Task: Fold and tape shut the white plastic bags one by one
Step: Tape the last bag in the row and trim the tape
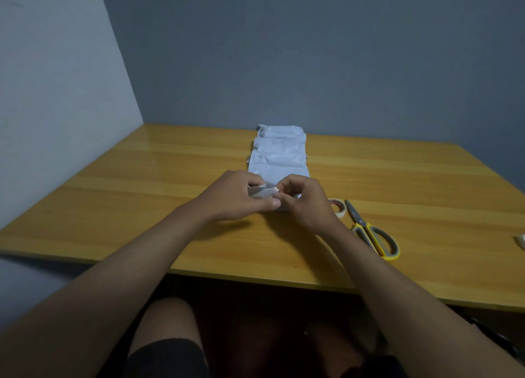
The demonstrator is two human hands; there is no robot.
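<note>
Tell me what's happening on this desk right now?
A person sits at a wooden table and works a small white plastic bag with both hands. The left hand grips it from the left, and the right hand pinches at its top edge, seemingly folding or sealing it. Behind the hands lies a row of more white bags, overlapping away from the person. A roll of tape and yellow-handled scissors lie untouched to the right.
</note>
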